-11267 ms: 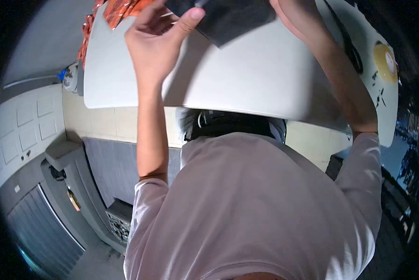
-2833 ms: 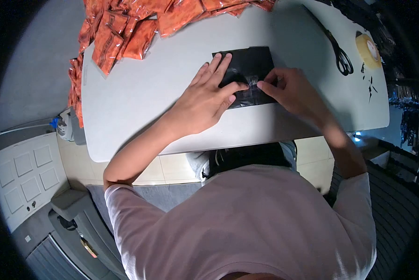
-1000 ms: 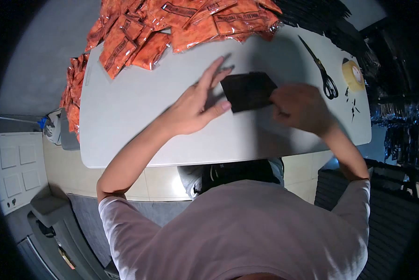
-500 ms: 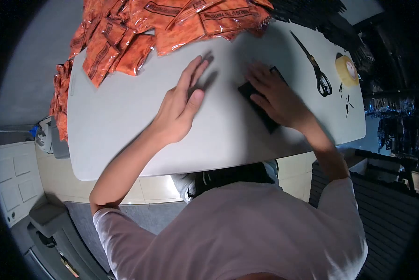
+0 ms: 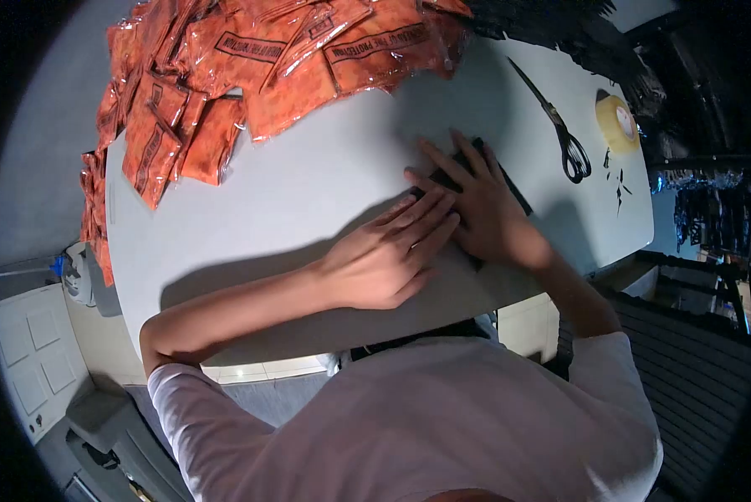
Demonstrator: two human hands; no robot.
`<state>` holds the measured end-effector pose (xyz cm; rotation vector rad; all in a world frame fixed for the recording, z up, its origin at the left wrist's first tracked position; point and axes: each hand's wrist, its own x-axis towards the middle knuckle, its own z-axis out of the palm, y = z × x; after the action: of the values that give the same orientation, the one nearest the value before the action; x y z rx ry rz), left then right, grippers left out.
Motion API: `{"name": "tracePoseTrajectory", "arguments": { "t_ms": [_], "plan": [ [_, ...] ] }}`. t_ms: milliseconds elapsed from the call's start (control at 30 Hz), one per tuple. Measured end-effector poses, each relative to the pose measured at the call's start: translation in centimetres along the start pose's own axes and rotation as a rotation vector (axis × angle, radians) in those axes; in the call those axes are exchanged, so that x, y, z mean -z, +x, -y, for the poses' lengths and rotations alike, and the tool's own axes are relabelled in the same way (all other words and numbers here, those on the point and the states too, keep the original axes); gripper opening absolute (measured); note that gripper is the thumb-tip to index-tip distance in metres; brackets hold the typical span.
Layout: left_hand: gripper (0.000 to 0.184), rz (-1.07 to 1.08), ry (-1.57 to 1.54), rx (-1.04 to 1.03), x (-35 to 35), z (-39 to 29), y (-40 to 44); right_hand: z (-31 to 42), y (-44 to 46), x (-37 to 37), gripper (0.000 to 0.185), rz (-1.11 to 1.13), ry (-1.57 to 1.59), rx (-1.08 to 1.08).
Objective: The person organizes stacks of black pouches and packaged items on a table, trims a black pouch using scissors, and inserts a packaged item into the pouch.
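A flat, dark rectangular piece (image 5: pixel 449 174) lies on the white table, mostly covered by my hands; its exact kind cannot be made out. My right hand (image 5: pixel 488 205) rests flat on it, palm down and fingers spread. At the piece's left edge is my left hand (image 5: pixel 388 259), its fingers stretched out and overlapping the right thumb area. Whether the left fingertips pinch that edge is hidden. To the right of my right hand lie black-handled scissors (image 5: pixel 564 134), blades pointing away from me.
Orange printed packets in clear plastic (image 5: pixel 300 75) are heaped along the far left of the white table (image 5: pixel 250 217). A tape roll (image 5: pixel 616 123) stands at the right, with small black scraps (image 5: pixel 620 188) near it. Dark strips of material (image 5: pixel 551 25) lie at the far edge.
My left hand has moved right, from bare table to the dark piece beside my right hand. My right hand has flattened onto the piece with spread fingers. The view has shifted slightly.
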<state>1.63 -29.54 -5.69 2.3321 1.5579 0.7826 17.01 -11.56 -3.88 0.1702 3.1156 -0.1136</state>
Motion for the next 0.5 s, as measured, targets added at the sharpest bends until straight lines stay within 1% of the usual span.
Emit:
{"name": "tracePoseTrajectory", "arguments": {
  "t_ms": [33, 67, 133, 167, 233, 267, 333, 367, 433, 467, 500],
  "plan": [
    [0.073, -0.005, 0.009, 0.025, 0.0, 0.3, 0.2, 0.0, 0.1, 0.0, 0.071, -0.011, 0.025, -0.010],
    [0.073, -0.005, 0.009, 0.021, -0.1, 0.6, 0.3, 0.0, 0.2, 0.1, 0.071, -0.012, 0.024, -0.014],
    [0.079, 0.000, 0.053, 0.017, 0.0, 0.7, 0.3, 0.0, 0.1, 0.4, 0.079, -0.003, 0.056, -0.025],
    [0.079, -0.001, 0.054, 0.012, 0.3, 0.6, 0.3, 0.0, 0.2, 0.7, 0.079, -0.005, 0.053, -0.028],
    [0.082, 0.031, -0.004, 0.124, 1.1, 0.3, 0.1, 0.2, 0.2, 1.3, 0.086, -0.018, 0.159, -0.082],
    [0.082, 0.032, 0.008, 0.114, 1.2, 0.3, 0.0, 0.4, -0.1, 1.4, 0.086, -0.032, 0.153, -0.085],
    [0.083, 0.096, -0.011, 0.123, 1.0, 0.8, -0.2, 0.2, -1.3, 1.4, 0.086, -0.157, 0.203, -0.227],
    [0.083, 0.090, 0.000, 0.115, 0.9, 0.9, -0.2, 0.1, -2.0, 1.5, 0.086, -0.168, 0.193, -0.226],
    [0.080, 0.049, 0.029, 0.119, 0.7, 0.7, -0.1, 0.3, -3.4, 1.6, 0.084, -0.221, 0.160, -0.517],
    [0.081, 0.067, 0.060, 0.114, 0.7, 0.7, 0.0, 0.7, -3.6, 2.1, 0.080, -0.178, 0.183, -0.672],
    [0.081, 0.068, 0.058, 0.100, 0.6, 0.8, 0.1, 0.7, -3.8, 1.9, 0.080, -0.182, 0.177, -0.684]
  ]
}}
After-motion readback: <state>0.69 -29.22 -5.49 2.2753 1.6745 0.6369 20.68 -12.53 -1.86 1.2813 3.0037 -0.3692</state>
